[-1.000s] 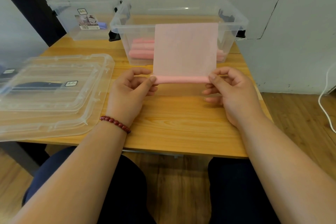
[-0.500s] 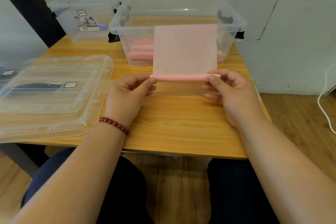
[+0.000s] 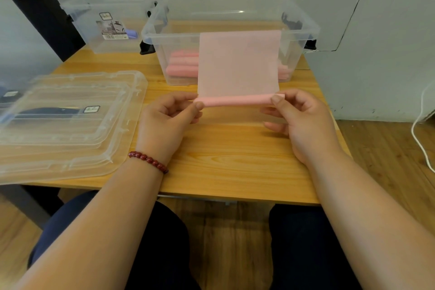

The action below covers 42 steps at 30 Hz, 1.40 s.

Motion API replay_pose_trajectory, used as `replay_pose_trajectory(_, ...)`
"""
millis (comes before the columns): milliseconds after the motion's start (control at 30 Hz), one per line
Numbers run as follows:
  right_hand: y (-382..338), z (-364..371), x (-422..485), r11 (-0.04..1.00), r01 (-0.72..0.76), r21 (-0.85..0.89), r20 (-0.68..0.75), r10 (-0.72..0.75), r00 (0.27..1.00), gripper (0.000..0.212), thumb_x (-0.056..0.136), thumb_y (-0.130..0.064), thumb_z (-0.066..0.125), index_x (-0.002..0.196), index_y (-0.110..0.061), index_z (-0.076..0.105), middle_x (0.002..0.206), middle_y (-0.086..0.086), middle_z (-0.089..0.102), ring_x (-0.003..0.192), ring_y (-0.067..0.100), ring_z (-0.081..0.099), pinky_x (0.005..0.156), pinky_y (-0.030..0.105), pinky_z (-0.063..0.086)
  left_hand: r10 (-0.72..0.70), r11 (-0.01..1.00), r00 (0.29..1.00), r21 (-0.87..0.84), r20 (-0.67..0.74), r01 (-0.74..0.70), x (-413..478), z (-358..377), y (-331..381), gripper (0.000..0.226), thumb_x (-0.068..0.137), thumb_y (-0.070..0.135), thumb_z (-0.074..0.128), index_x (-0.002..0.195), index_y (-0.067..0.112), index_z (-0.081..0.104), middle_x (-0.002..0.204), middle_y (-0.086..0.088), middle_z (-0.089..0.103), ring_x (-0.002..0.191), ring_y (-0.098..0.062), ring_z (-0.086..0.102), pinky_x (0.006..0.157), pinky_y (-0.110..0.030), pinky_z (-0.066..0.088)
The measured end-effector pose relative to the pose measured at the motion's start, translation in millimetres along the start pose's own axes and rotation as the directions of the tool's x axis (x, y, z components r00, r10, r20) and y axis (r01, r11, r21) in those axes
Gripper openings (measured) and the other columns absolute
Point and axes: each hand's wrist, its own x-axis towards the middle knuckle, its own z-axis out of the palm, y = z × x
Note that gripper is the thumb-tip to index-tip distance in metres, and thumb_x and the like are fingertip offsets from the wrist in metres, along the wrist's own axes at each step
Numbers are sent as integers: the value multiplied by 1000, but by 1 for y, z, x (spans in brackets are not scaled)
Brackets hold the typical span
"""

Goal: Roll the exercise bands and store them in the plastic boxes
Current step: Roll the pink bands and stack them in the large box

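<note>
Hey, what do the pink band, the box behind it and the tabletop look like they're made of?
Pink band: thin, matte, semi-translucent sheet, probably latex or rubber. Plastic box: clear, glossy hard plastic; rolled bands show through its wall. Tabletop: light wood or wood-look laminate, smooth, with visible grain.

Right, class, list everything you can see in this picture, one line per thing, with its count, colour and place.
exercise band: one, pale pink, partly rolled, held up above the table in front of the near box
rolled bands: at least three, pink, lying inside the near box
near box: one, clear plastic, open, at the back middle of the table
far box: one, clear plastic with a label, back left
small item: one, bluish, in the far box; too blurred to name
lids: apparently two, clear, stacked on the table's left
table: one, light wood
cable: one, white, on the floor at right
bracelet: one, dark red beads, left wrist
left hand: pinches the roll's left end
right hand: pinches the roll's right end
</note>
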Motion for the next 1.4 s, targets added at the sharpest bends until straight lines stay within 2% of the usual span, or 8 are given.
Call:
replay_pose_trajectory(200, 0, 1, 1, 1000, 5, -14, -8, -5, 1000, 15, 95, -4, 57, 99, -19, 60, 82, 3, 70, 74, 15, 72, 56, 25, 56, 0, 1000, 1000, 6, 23, 0, 1, 1, 0, 8, 87, 12, 69, 94, 14, 71, 79, 2, 72, 77, -10, 70, 73, -20, 56)
replay_pose_trajectory(433, 0, 0, 0, 999, -11, -41, 17, 12, 1000, 15, 94, -5, 58, 103, -12, 67, 98, 6, 67, 85, 13, 72, 62, 24, 57, 9, 999, 1000, 44, 14, -9, 3, 0, -4, 8, 87, 16, 70, 91, 22, 72, 81, 5, 73, 83, -10, 70, 81, -27, 58)
replay_pose_trajectory(633, -1, 2, 0, 997, -3, -77, 4, 3, 1000, 10, 94, -6, 59, 99, -11, 67, 81, 5, 68, 70, 13, 71, 60, 24, 58, 23, 999, 1000, 29, -8, -22, 2, 0, -3, 10, 88, 14, 69, 92, 24, 70, 75, 8, 71, 78, -10, 69, 80, -27, 58)
replay_pose_trajectory(800, -1, 3, 0, 1000, -20, -20, -5, 19, 1000, 8, 94, -12, 60, 96, -11, 68, 80, 3, 71, 75, 19, 73, 61, 24, 59, 44, 999, 999, -13, 20, -43, 3, -1, -4, 18, 87, 11, 69, 95, 27, 67, 71, 8, 69, 77, -13, 69, 79, -30, 57)
replay_pose_trajectory(1000, -1, 2, 0, 999, -25, -38, -13, 24, 1000, 6, 94, -11, 60, 96, -13, 66, 79, 6, 67, 66, 15, 70, 56, 24, 58, 45, 998, 999, 30, 25, -46, 3, -2, -6, 15, 85, 13, 72, 92, 27, 70, 77, 7, 70, 80, -15, 69, 84, -36, 58)
replay_pose_trajectory(1167, -2, 0, -2, 999, -19, -43, 40, 20, 999, 9, 93, -8, 60, 97, -12, 67, 86, 7, 66, 74, 15, 70, 59, 25, 58, 49, 998, 999, 45, 10, -49, 3, -1, -6, 13, 87, 15, 70, 90, 28, 71, 81, 8, 71, 85, -16, 69, 83, -30, 57)
replay_pose_trajectory(1300, -1, 2, -2, 995, -11, -94, 5, 12, 1000, 6, 93, -12, 61, 91, -14, 67, 72, 2, 64, 62, 13, 67, 56, 24, 57, 60, 998, 998, 31, 1, -60, 3, -1, -5, 16, 87, 14, 70, 92, 28, 68, 74, 8, 69, 77, -11, 68, 79, -27, 56)
replay_pose_trajectory(1400, -1, 3, -2, 996, -12, -86, 9, 12, 1000, 8, 95, -17, 59, 92, -12, 65, 76, 4, 67, 64, 15, 70, 54, 23, 57, 64, 998, 998, 26, 9, -64, 3, -1, -4, 16, 87, 13, 69, 93, 28, 69, 74, 7, 69, 75, -10, 68, 77, -25, 56)
